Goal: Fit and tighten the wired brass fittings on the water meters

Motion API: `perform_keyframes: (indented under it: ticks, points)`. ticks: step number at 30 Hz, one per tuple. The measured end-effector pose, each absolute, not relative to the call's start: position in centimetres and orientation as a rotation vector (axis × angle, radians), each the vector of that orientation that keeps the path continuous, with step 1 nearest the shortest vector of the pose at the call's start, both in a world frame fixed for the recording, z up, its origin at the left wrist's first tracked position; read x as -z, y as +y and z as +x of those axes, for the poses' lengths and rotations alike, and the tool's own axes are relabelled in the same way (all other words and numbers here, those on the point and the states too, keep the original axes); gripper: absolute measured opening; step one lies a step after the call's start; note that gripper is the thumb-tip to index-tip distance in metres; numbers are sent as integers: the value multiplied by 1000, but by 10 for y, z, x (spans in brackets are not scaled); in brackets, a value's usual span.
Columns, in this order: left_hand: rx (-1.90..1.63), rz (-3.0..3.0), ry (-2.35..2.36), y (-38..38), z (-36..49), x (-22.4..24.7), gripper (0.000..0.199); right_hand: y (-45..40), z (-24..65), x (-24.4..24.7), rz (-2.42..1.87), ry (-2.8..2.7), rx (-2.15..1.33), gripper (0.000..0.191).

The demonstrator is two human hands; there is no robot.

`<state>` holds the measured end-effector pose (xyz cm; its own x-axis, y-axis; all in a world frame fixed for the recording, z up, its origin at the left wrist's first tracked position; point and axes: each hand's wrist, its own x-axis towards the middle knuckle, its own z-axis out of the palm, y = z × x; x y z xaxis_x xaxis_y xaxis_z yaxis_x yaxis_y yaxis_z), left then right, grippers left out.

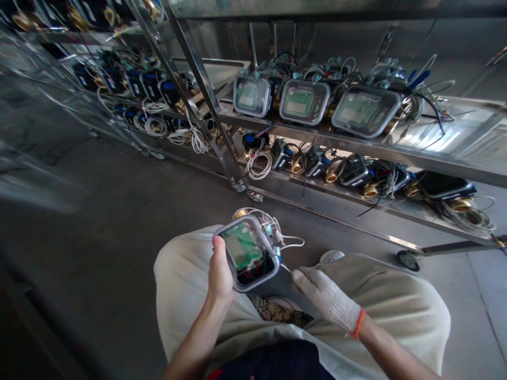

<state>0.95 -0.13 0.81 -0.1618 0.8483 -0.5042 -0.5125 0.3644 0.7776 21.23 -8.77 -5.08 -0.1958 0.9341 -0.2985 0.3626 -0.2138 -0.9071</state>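
A meter (249, 253) with a clear cover, a green circuit board, a brass fitting and white cable is held over my lap. My bare left hand (221, 272) is closed round its left edge, thumb on the front rim. In a white knit glove with an orange cuff, my right hand (328, 295) is closed on a screwdriver (285, 268); only its thin metal shaft shows, and the glove hides the handle. The shaft's tip is at a blue part on the meter's right side. Whether it touches is too small to tell.
A metal rack on wheels (407, 140) stands ahead, with several similar meters (304, 103) on its upper shelf and more on the lower one. Another rack with meters (150, 84) stands to the left. Loose cables (259, 164) hang off the shelves. A caster (407, 260) is near my right knee.
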Motion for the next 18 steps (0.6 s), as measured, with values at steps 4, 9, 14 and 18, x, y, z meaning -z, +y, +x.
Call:
perform_keyframes:
  ticks: [4, 9, 14, 18]
  points:
    - [-1135, 193, 1109, 15, -6, -16, 44, -85, 235, 34, -1501, -1780, -1281, 37]
    - [-1001, 162, 1061, 18, -16, -11, 45, -78, 237, 18, -1348, -1914, -1264, 35]
    - [-923, 176, 1050, 16, -14, -11, 44, -75, 237, 5, -1355, -1939, -1312, 38]
    - [-915, 192, 1012, 14, -13, -14, 49, -77, 236, 4, -1348, -1915, -1292, 37]
